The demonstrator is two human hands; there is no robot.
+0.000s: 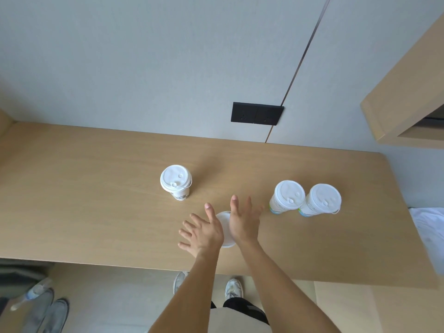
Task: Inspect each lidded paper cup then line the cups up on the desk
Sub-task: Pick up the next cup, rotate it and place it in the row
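Note:
Several white-lidded paper cups stand on the light wooden desk [96, 188]. One cup [176, 180] stands alone left of centre. Two cups stand side by side at the right, the inner [286, 196] touching or almost touching the outer [322, 200]. A fourth cup [226, 230] sits near the front edge, mostly hidden between my hands. My left hand [200, 230] is on its left side and my right hand [242, 222] on its right, both with fingers spread and straight. Whether the palms touch the cup I cannot tell.
A black double wall socket [256, 115] sits above the desk's back edge. A wooden shelf [406, 104] juts out at the upper right. White fabric [430, 227] lies past the desk's right end. Shoes [51, 313] and a plastic bottle [32, 293] lie on the floor at left.

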